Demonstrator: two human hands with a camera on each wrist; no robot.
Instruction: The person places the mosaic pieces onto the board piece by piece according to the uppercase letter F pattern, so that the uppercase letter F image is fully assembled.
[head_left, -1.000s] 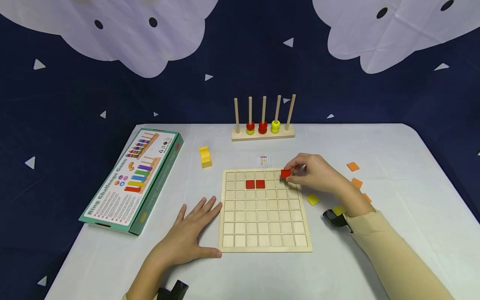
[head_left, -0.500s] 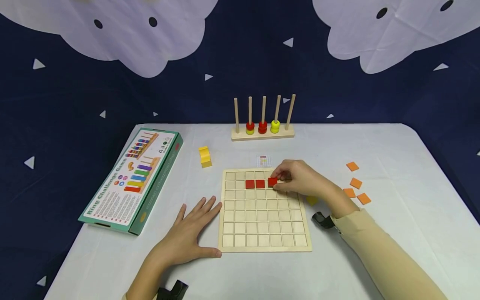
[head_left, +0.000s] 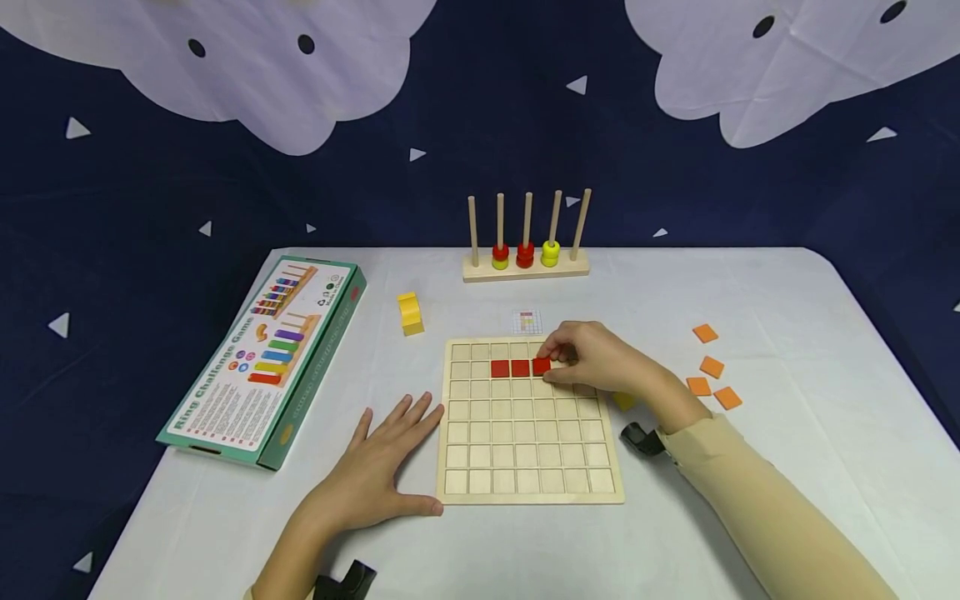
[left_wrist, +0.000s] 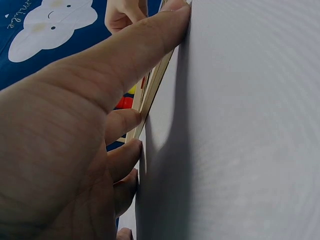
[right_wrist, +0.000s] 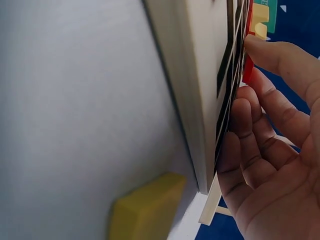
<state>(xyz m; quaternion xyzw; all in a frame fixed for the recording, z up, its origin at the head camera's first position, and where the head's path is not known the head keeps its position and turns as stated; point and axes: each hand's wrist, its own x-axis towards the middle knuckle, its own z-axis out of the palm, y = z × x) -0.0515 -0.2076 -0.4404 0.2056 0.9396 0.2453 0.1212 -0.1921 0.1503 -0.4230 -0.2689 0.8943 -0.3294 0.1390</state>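
Observation:
A square wooden grid board (head_left: 536, 497) lies on the table. Two red square tiles sit side by side in its second row, the left tile (head_left: 500, 368) and the one beside it (head_left: 520, 368). My right hand (head_left: 600, 357) pinches a third red tile (head_left: 541, 367) between thumb and fingers, at the cell just right of these two. In the right wrist view that red tile (right_wrist: 248, 70) shows tilted at the board's surface. My left hand (head_left: 378, 475) is spread on the table, with index fingertip and thumb tip at the board's left edge.
Several orange tiles (head_left: 712, 367) lie right of the board; a yellow tile (right_wrist: 145, 210) is partly hidden beneath my right wrist. Behind the board are a small pattern card (head_left: 527, 322), a peg stand (head_left: 527, 272) with rings and a yellow block (head_left: 410, 314). A green game box (head_left: 262, 358) lies left.
My right hand has carried the red tile left and nearer from the board's top right corner, into line with the other two. The left hand has stayed still.

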